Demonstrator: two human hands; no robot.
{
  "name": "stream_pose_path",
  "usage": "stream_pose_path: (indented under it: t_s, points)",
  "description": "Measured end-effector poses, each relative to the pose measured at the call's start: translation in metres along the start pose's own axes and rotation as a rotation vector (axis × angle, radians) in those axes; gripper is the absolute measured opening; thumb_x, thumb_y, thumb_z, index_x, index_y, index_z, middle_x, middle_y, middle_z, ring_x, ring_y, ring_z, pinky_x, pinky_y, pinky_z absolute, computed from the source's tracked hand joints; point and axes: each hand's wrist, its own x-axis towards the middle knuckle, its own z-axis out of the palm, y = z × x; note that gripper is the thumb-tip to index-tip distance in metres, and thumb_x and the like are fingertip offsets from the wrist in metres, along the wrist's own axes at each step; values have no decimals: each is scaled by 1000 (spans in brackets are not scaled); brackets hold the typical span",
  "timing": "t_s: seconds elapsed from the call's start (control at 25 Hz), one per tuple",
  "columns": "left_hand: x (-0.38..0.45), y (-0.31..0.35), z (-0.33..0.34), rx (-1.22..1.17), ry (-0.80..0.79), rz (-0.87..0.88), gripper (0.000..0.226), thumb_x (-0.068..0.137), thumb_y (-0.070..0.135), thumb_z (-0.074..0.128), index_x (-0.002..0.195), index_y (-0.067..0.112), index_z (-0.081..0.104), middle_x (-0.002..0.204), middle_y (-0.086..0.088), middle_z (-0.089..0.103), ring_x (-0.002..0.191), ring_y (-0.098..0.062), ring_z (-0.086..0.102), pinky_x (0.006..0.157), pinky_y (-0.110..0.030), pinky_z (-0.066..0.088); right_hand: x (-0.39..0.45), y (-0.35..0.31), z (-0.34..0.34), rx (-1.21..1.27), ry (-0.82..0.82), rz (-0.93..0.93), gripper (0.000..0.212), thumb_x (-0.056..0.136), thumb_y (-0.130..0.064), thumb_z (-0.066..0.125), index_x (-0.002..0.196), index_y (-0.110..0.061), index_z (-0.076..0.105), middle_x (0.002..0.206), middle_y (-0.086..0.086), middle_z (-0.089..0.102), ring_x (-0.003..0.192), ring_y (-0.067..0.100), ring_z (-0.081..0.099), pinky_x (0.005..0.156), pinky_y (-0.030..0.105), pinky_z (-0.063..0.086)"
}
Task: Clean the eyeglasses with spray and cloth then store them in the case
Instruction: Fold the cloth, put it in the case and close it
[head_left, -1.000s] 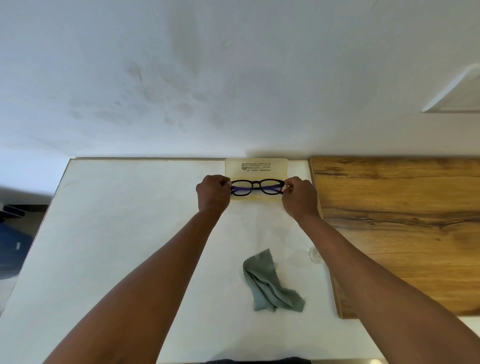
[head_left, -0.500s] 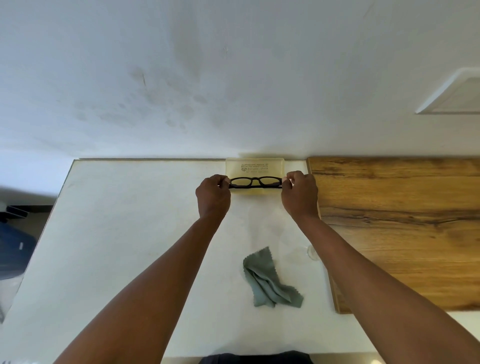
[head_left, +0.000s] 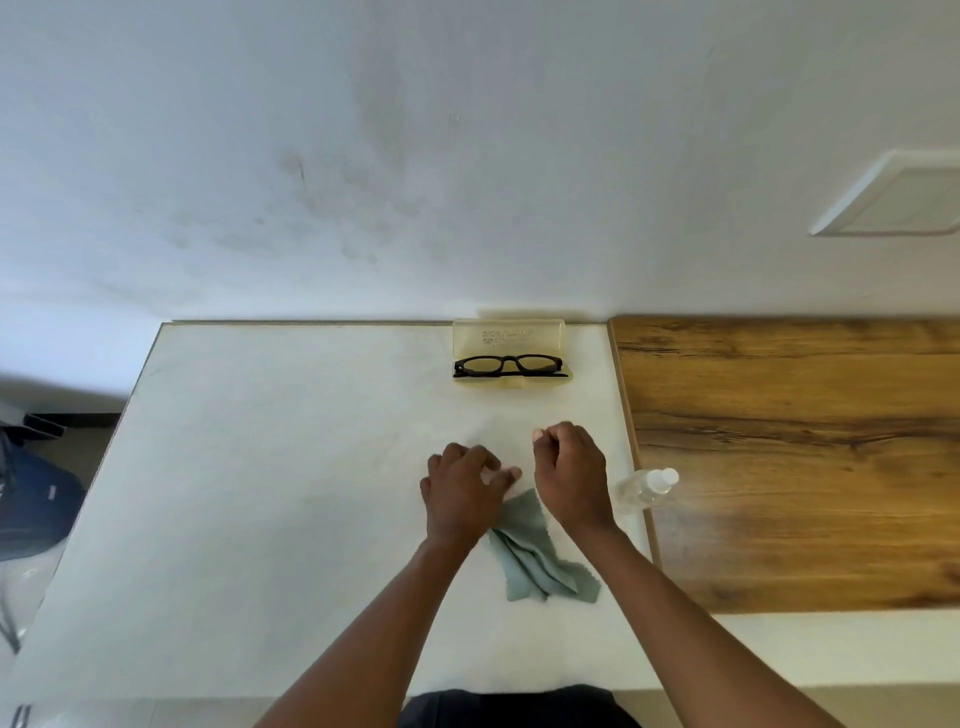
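White table (head_left: 291, 467), eyeglasses (head_left: 508, 365) lengthwise across open case (head_left: 511, 340), lenses forward.

Both arms are bare, no sleeves, no watch or rings that I can spot on either hand (head_left: 465, 493). Bit of dark clothing (head_left: 514, 707) at the bottom edge.

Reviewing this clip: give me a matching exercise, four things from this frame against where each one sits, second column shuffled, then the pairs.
Things:
1. black-framed eyeglasses
2. crumpled grey-green cleaning cloth
3. clear plastic spray bottle
4. translucent yellow glasses case

Places:
A. at the white table's far edge, lid open
B. lying at the seam with the wooden board
C. inside the open case
D. between the two forearms

Pairs: 1-C, 2-D, 3-B, 4-A
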Motion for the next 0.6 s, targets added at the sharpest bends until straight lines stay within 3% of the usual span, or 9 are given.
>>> stream_pose_path:
  t_s: [0.12,0.32,0.44,0.6]
  points:
    - [-17,4,10,124,-109,47,21,82,37,62,100,25,62,117,4,42,113,-19,31,87,-29,20,-23,12,-3,20,-56,68,18,94,-18,47,83,-7,56,79,8,59,72,17,50,56,16,31]
    - [-22,14,13,188,-190,99,12,89,24,53,96,17,59,119,-2,44,113,-23,34,87,-32,24,-37,18,-11,77,-173,217,19,94,-12,45,104,-9,61,98,0,61,91,13,56,76,18,39]
    - [-21,15,2,21,-243,169,7,90,22,52,90,15,53,101,-4,57,99,-23,49,85,-33,38,-38,13,-20,224,-314,271,25,92,-9,47,114,-15,59,101,-3,63,94,9,57,77,14,40]
    - [-24,13,-16,-224,-182,177,7,93,14,49,86,13,45,78,3,56,70,-15,51,60,-20,39,-38,7,-26,235,-498,244,15,85,-13,55,98,-18,61,87,-1,66,79,16,59,65,19,45]
